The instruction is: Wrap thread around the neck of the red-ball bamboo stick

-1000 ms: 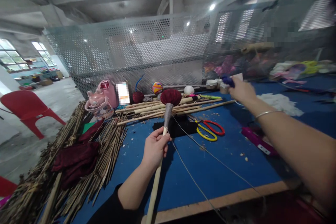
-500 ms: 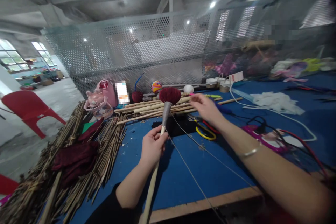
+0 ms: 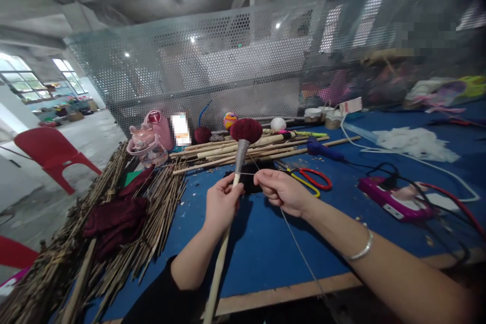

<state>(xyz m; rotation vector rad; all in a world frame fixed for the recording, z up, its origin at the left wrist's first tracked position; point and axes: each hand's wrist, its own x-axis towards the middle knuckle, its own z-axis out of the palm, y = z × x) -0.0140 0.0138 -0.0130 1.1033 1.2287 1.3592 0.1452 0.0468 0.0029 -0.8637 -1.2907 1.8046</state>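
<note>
My left hand (image 3: 222, 201) is closed round a pale wooden stick (image 3: 218, 273), held tilted over the table. A dark red fabric-covered ball (image 3: 246, 131) tops the stick, and grey string is wound tightly round the neck (image 3: 241, 156) below it. My right hand (image 3: 281, 190) pinches the grey string (image 3: 247, 174), drawn taut sideways from the bottom of the winding. From under that hand the string (image 3: 298, 245) trails down past the table's front edge. Scissors (image 3: 313, 179) with red and yellow handles lie just beyond my right hand.
Thin twigs (image 3: 152, 233) and dark red cloth (image 3: 116, 223) cover the left side. Peeled sticks (image 3: 216, 152) lie across the back. On the right are a blue corded tool (image 3: 322, 149), a purple power strip (image 3: 395, 202) and white material (image 3: 415, 143). A perforated metal panel (image 3: 212, 71) stands behind.
My right hand has come from beyond the ball down and towards me, and now pinches the string near the stick. My left hand keeps its grip. The view has shifted slightly.
</note>
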